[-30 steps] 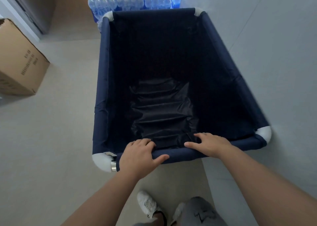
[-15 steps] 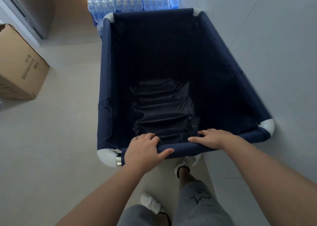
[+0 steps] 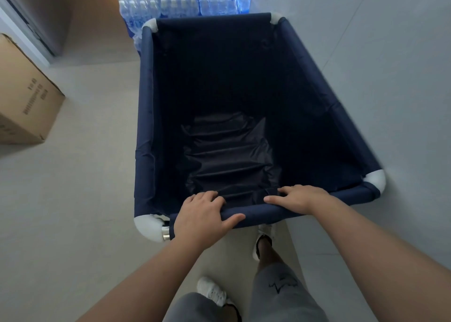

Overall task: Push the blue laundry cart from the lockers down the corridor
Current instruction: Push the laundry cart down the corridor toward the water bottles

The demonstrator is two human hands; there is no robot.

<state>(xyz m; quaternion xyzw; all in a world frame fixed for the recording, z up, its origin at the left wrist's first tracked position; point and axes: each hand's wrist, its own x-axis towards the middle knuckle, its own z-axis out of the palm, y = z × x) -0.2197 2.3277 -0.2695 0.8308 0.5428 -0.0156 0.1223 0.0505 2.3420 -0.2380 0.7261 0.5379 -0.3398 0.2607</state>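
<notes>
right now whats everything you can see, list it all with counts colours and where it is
laundry cart: one, navy blue fabric with white corner caps, centre of view, nothing visible inside
cardboard box: one, brown with dark print, on the floor at the left edge
bottled water packs: count unclear, clear bottles in blue wrap, stacked past the cart's far end
floor: pale beige tiles, left of and under the cart
wall: pale grey, close along the cart's right side
left hand: gripping the near rail by the left corner
right hand: resting on the near rail, fingers flat
shoes: two, white, below the rail
shorts: grey, bottom edge
</notes>
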